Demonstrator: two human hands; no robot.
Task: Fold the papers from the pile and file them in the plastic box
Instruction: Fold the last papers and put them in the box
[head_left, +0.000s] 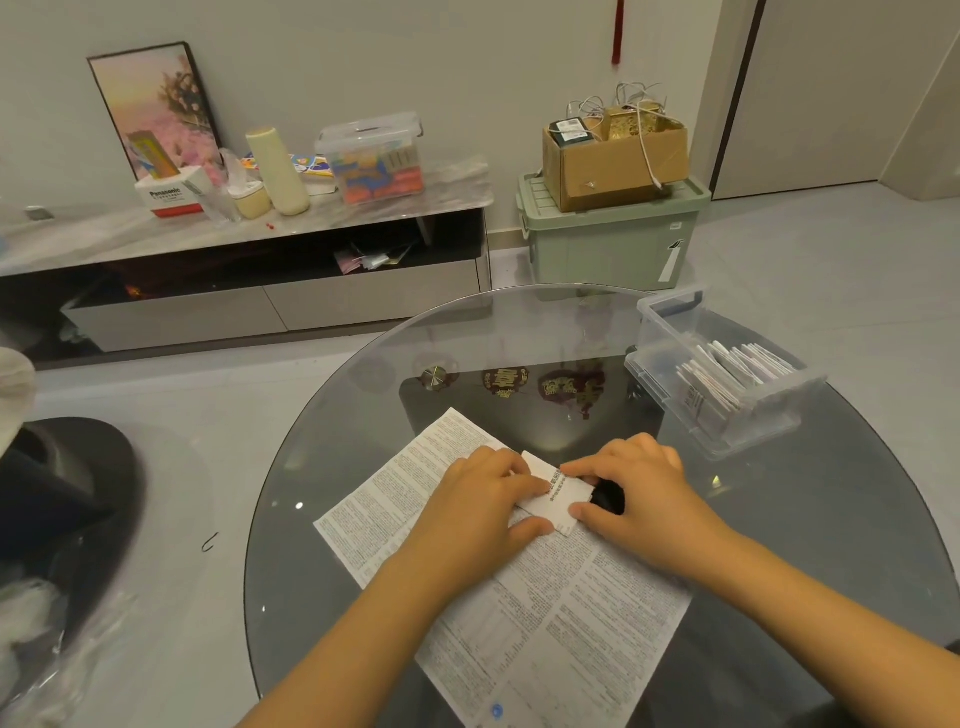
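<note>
A small folded white paper (558, 499) lies on top of a pile of printed sheets (545, 613) on the round glass table (363, 395). My left hand (480, 499) presses on its left side, thumb and fingers on the paper. From the right, my right hand (636, 491) pinches its right edge, with a dark object (608, 498) under the palm. The clear plastic box (727, 415) stands open at the table's right, holding several folded papers upright.
A low cabinet (249, 291) along the wall carries a lidded clear bin (376, 156), a cream bottle (278, 171) and a framed picture (156, 104). A green storage box (608, 244) with a cardboard carton (613, 156) stands on the floor behind the table. A dark seat (62, 493) is at left.
</note>
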